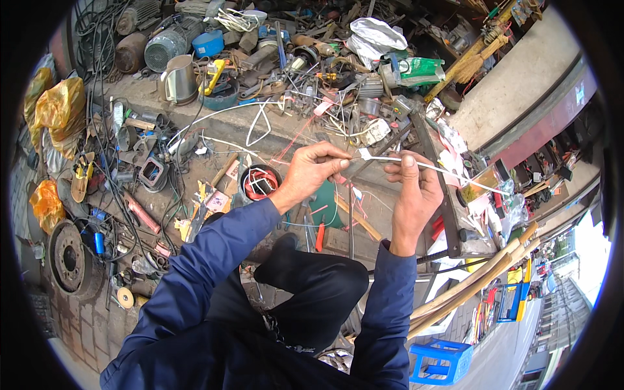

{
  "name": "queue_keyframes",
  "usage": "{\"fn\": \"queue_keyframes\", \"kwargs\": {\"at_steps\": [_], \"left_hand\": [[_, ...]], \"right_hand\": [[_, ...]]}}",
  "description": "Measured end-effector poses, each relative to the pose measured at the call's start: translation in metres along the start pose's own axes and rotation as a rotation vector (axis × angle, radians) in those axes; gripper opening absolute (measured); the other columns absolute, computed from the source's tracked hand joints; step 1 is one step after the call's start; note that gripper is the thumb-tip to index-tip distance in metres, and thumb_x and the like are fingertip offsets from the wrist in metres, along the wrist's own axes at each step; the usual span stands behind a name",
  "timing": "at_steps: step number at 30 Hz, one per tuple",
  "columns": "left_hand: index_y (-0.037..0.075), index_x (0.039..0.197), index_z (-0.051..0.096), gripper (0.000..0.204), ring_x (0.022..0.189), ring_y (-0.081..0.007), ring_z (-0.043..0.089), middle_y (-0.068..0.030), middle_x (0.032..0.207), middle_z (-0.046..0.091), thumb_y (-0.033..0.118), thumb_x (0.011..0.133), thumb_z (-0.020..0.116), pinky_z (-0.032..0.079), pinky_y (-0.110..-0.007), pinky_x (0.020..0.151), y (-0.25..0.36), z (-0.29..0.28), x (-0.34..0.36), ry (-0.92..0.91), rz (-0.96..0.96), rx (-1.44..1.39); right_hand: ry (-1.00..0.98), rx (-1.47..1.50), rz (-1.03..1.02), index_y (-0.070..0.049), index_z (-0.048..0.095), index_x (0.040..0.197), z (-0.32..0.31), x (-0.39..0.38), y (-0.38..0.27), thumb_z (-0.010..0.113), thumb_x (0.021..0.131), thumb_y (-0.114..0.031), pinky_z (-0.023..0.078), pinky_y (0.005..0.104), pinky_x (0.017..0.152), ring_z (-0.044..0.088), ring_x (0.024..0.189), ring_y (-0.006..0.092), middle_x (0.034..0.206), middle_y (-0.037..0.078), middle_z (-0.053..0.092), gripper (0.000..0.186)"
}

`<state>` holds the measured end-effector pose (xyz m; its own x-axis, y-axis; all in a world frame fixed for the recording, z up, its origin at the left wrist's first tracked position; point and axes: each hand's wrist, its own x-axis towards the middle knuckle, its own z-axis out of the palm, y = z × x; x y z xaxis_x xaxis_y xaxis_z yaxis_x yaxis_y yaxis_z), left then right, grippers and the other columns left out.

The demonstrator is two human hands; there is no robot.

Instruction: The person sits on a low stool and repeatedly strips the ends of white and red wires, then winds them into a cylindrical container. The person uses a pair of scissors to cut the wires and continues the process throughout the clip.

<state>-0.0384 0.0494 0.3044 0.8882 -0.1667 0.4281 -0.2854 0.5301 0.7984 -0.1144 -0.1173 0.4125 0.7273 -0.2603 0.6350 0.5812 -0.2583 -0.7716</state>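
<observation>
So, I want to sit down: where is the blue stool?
In the head view, the blue stool is at the lower right, beside the person's right sleeve and below the wooden poles.

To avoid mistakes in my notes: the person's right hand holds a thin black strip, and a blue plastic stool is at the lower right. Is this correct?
The head view shows the thin strip in the right hand is white, not black; the rest stands.

Left sleeve [201, 260] and right sleeve [388, 305] are the same navy blue, pretty creased with a bit of sheen, running down to bare hands [416, 198]. Trousers [318, 283] are just black, plus some silvery bits [275, 330] at the near end, too tiny to make out.
</observation>
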Motion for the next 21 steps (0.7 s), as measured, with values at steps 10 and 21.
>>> {"fn": "queue_keyframes", "kwargs": {"at_steps": [10, 21], "left_hand": [[0.001, 0.113, 0.079, 0.016, 0.078, -0.0094, 0.07, -0.0051, 0.101, 0.077, 0.006, 0.098, 0.08, 0.058, -0.025, 0.07, -0.001, 0.001, -0.001, 0.005, -0.01, -0.026], [0.0, 0.105, 0.072, 0.011, 0.08, -0.01, 0.071, -0.0065, 0.098, 0.077, 0.003, 0.097, 0.08, 0.059, -0.026, 0.071, -0.011, 0.003, -0.003, -0.008, -0.029, -0.028]], "right_hand": [[-0.065, -0.022, 0.011, 0.004, 0.073, 0.116, 0.002, 0.0, 0.007, 0.072, 0.107, -0.017, 0.055, 0.0247, 0.068, 0.074, 0.081, 0.0135, 0.096, 0.009, 0.076, 0.023], [-0.214, -0.041, 0.203, 0.004, 0.074, 0.111, 0.02, -0.007, 0.032, 0.074, 0.105, -0.016, 0.057, 0.0258, 0.068, 0.071, 0.078, 0.011, 0.093, 0.007, 0.077, 0.02]]}}
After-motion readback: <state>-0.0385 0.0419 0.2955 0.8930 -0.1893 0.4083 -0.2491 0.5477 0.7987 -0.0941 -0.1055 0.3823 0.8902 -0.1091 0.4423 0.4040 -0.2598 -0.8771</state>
